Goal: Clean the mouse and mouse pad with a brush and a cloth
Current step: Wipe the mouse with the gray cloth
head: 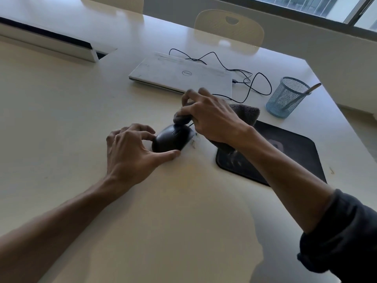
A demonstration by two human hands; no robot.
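Head view: a glossy black oval computer mouse (172, 139) is pinched on the cream desk (61, 119) by the left hand (130, 154); a dark grey cloth (244, 113) is gripped by the right hand (212, 117), fingers curled, touching the mouse's front.

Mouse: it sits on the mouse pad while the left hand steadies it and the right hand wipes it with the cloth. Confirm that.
Not quite. The head view shows the mouse on the bare table, left of the mouse pad. The left hand does steady it, and the right hand wipes it with the cloth.
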